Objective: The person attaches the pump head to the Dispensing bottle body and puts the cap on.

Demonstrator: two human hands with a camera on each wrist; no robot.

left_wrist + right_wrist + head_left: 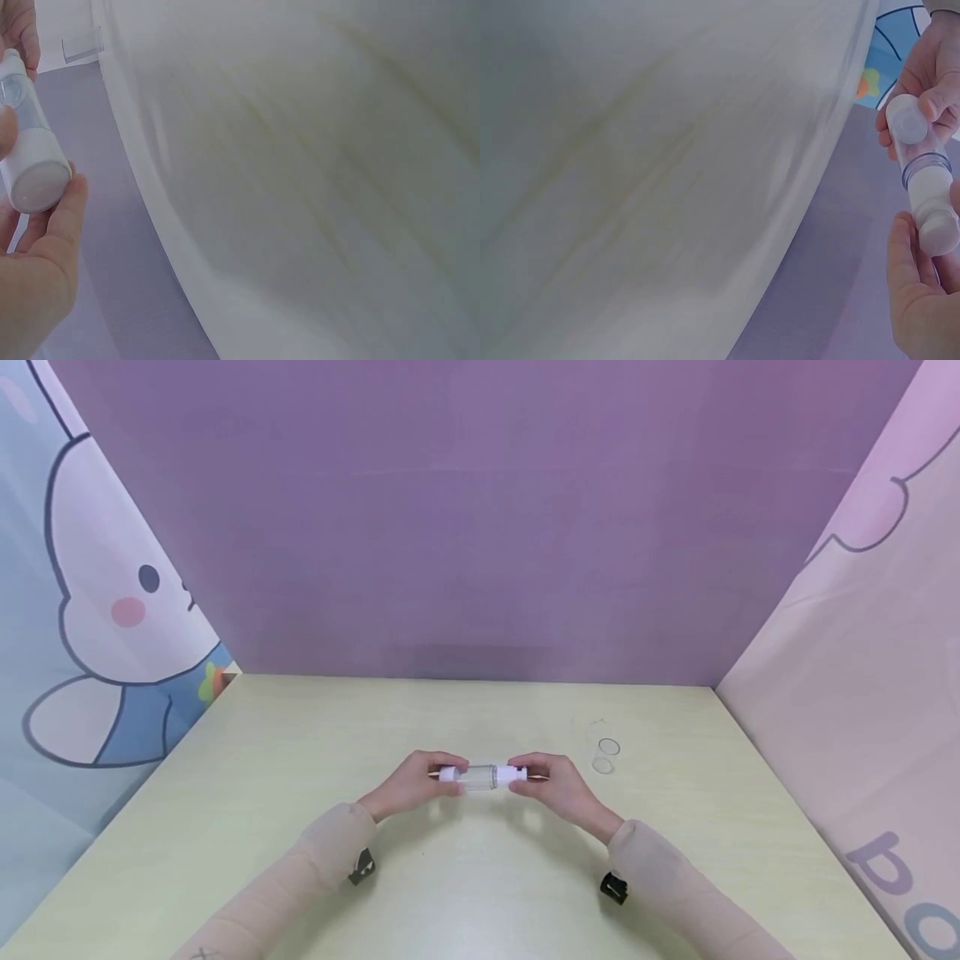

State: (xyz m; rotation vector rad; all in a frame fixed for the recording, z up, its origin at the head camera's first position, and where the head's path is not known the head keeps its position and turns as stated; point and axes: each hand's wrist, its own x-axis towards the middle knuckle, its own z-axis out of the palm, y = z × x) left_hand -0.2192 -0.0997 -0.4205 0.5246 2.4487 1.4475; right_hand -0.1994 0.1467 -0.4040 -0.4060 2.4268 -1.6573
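I see the left hand (411,783) and right hand (561,787) each pinching one end of a white-and-clear cylindrical plastic bottle (477,777), long axis roughly parallel to the far edge of the surface (480,893).

The bottle (477,777) is showing a clear, glossy middle that is looking like plastic, and its white ends (512,776) are showing smooth, opaque plastic with a soft sheen. Toward the far right, a transparent cylinder (605,757) is appearing thin and smooth, though its small size is leaving plastic or glass uncertain. The pale tabletop (480,893) is resembling smooth wood, faintly shining on the near side. The far purple backdrop (480,527) is looking matt. The left printed hanging (97,610) is resembling lightly creased cloth.
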